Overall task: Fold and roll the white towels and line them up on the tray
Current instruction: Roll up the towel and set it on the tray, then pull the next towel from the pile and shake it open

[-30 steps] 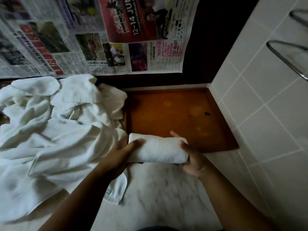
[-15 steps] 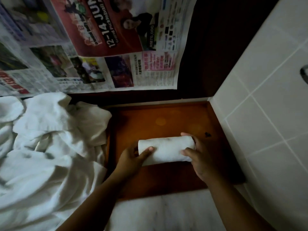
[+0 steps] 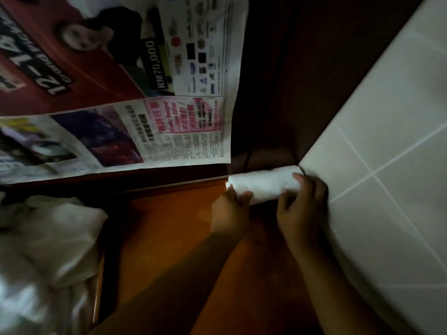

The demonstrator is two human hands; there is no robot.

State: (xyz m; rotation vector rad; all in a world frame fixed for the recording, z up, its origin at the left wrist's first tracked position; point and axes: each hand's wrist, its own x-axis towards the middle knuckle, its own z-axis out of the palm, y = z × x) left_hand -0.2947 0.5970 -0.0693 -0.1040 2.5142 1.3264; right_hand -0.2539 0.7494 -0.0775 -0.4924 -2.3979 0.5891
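One rolled towel (image 3: 263, 183) at far corner of one tray (image 3: 169, 238); left hand (image 3: 229, 211), right hand (image 3: 302, 211) each grasp an end. One loose towel heap (image 3: 48, 250) beside tray.

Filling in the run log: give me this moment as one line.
rolled towel: at far right corner of tray | left hand: grips left end | right hand: grips right end | loose towels: piled left of tray
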